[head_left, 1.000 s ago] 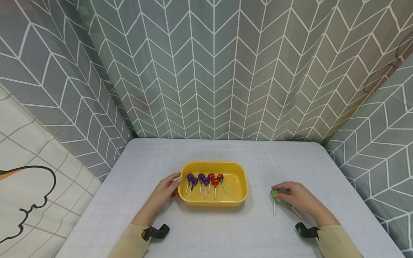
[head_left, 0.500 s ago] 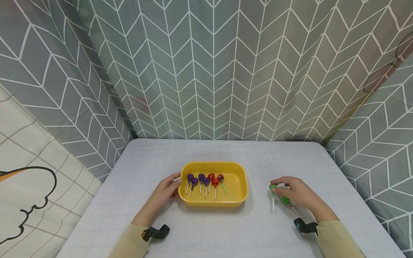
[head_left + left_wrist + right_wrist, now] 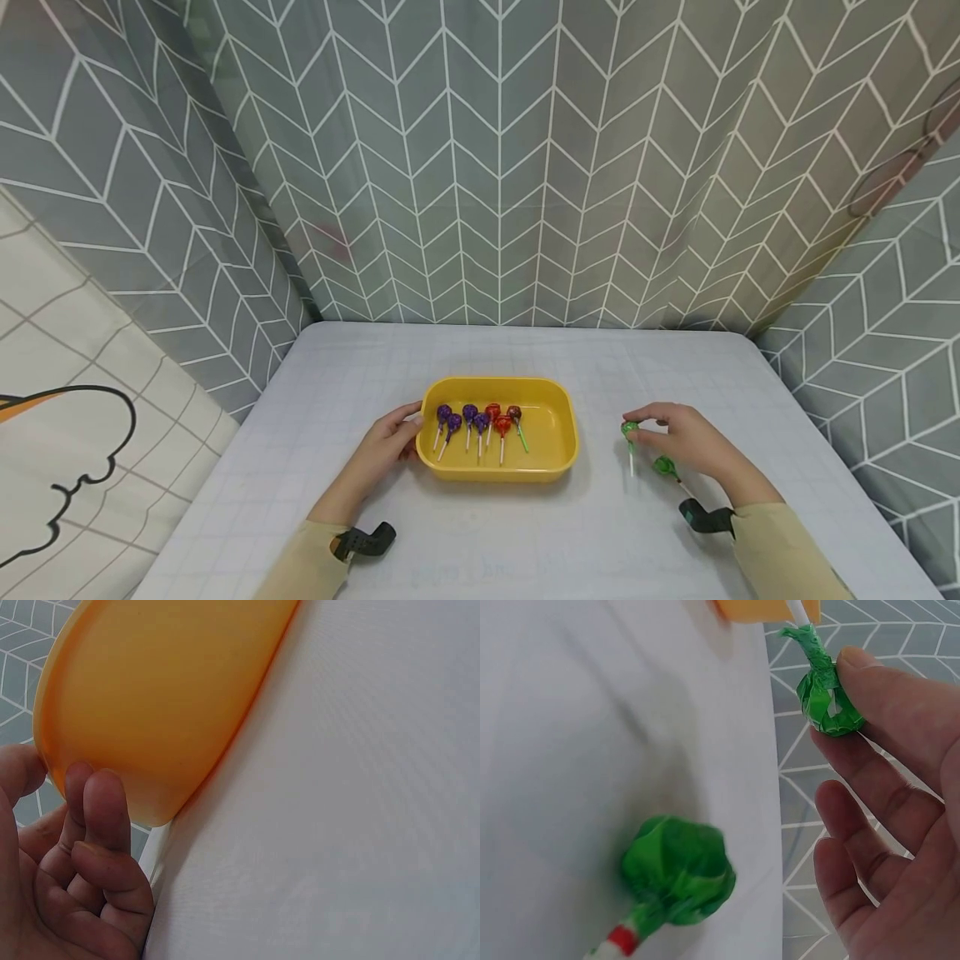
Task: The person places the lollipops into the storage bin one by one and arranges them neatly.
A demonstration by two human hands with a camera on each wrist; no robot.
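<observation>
My left hand [image 3: 384, 443] holds the left end of a yellow plastic tray [image 3: 553, 425]. In the left wrist view the thumb is at its rim and fingertips [image 3: 106, 806] touch its outer wall. To the right of the tray, my right hand [image 3: 686, 440] pinches a green-wrapped lollipop [image 3: 826, 705] by its head between thumb and fingers, its white stick pointing down in the head view. Below that hand a second green lollipop [image 3: 664, 466] lies on the table, a red band [image 3: 622, 939] on its stick. Its stick end is hidden behind the right wrist's camera.
Inside the tray, in its left and middle part, lie several purple lollipops [image 3: 470, 412], red ones [image 3: 502, 426] and a dark red one with a green stick [image 3: 514, 412]. A white cloth covers the table [image 3: 480, 533]. A patterned curtain [image 3: 495, 208] hangs behind it.
My right hand has lifted the green lollipop and shifted slightly left and away from me, uncovering the second green lollipop. The left hand and the tray stay in place.
</observation>
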